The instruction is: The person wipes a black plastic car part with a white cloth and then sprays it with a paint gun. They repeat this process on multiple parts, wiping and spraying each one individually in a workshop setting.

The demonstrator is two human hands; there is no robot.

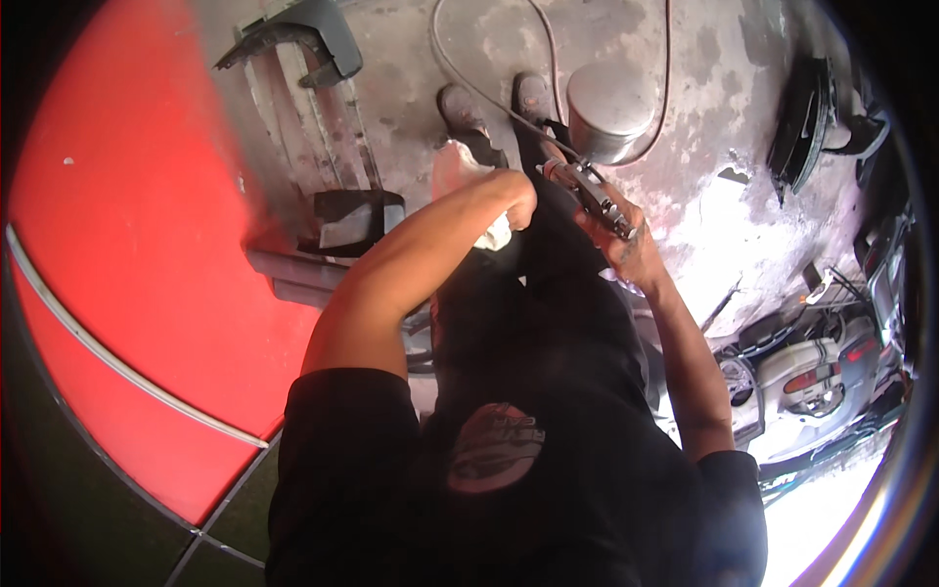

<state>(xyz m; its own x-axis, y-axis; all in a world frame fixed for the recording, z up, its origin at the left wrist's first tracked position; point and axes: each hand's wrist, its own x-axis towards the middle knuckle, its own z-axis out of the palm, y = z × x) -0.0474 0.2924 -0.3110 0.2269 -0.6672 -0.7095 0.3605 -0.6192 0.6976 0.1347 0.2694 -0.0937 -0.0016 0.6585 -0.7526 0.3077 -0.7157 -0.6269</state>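
My left hand [518,200] is closed on a crumpled white cloth [458,172]. Part of the cloth hangs out below the fist. Just right of it, my right hand [634,252] grips a metal spray gun [594,198], its far end pointing away from me toward my feet. A thin hose [554,59] runs across the floor close to the gun, but where it joins is hard to make out. Between the two hands there is a small gap, above my dark trousers.
A glossy red car panel [147,264] with a light trim strip fills the left side. Dark plastic car parts [333,39] rest on a stand near it. A round metal drum [610,103] stands beyond my right hand. More car parts [812,382] crowd the right.
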